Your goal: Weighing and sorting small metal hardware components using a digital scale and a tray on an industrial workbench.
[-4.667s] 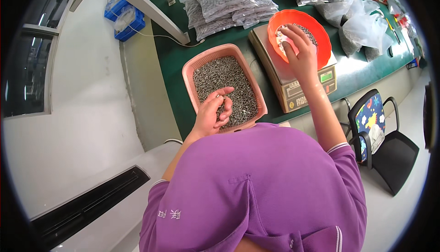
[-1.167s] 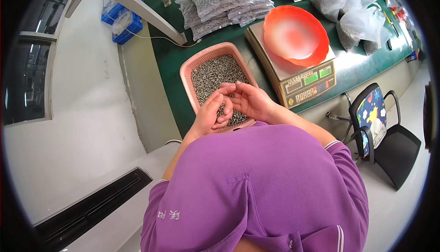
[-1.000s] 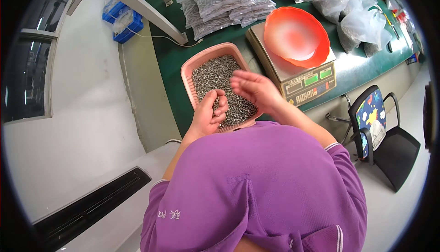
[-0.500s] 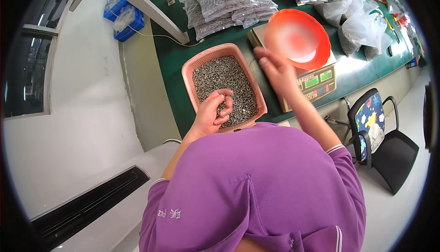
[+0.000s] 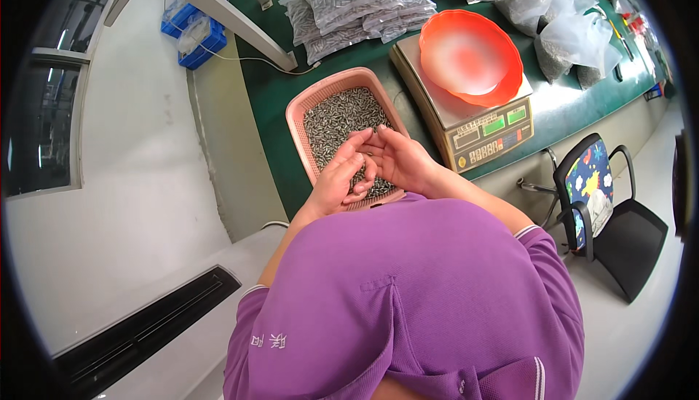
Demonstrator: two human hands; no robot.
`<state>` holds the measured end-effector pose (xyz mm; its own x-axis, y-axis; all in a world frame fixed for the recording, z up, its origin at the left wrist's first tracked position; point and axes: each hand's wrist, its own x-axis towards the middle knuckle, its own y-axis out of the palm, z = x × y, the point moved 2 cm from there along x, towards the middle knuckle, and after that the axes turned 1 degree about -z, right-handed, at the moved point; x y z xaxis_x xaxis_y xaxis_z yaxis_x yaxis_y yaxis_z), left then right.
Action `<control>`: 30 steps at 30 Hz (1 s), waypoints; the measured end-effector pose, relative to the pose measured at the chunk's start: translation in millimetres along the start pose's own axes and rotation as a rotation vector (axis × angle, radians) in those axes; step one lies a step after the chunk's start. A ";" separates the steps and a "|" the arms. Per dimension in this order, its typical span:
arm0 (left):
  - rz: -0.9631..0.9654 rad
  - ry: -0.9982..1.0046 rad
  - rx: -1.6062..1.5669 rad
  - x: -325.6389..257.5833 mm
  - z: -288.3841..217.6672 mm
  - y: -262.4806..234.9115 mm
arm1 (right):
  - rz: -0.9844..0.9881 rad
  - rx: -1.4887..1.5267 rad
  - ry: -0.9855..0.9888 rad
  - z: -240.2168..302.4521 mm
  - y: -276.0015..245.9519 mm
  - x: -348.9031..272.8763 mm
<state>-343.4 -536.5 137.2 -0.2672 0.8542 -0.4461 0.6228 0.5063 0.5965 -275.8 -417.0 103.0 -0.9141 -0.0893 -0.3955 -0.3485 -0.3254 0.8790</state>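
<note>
A pink plastic basket (image 5: 296,125) holds a thick layer of small silvery metal pins (image 5: 336,115). Over its near end, my left hand (image 5: 341,183) is closed with its fingers curled inward; what lies inside the curl is mostly hidden. Facing it, my right hand (image 5: 405,161) is cupped with its palm turned toward the left, fingertips close to the left hand's. No pins can be made out in the right palm. Right of the basket, a red scalloped dish (image 5: 514,72) with a pale middle rests on a digital weighing scale (image 5: 473,132).
Clear bags of metal parts (image 5: 349,0) are stacked at the back of the green table (image 5: 266,120). More tied plastic bags (image 5: 579,47) sit at the far right. A grey metal leg (image 5: 218,18) with a cable stands back left. Right of me is a black chair (image 5: 619,247).
My right hand has come left from beside the scale and red dish to the basket, meeting my left hand. The left hand has stayed over the pins.
</note>
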 end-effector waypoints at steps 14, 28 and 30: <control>0.025 0.029 -0.115 -0.5 2.8 -7.4 | -0.110 -0.222 -0.192 13.0 2.6 -7.6; -0.090 -0.014 -0.142 -2.2 -3.3 -9.1 | -0.414 -1.178 -0.855 85.8 -8.7 -20.2; -0.064 -0.035 -0.064 -1.1 -4.6 -3.6 | -0.186 -0.843 -0.490 48.3 -5.4 -12.9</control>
<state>-348.7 -538.7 138.6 -0.2784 0.8157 -0.5070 0.5568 0.5672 0.6068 -272.1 -368.6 116.1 -0.9106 0.3684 -0.1875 -0.4078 -0.8747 0.2620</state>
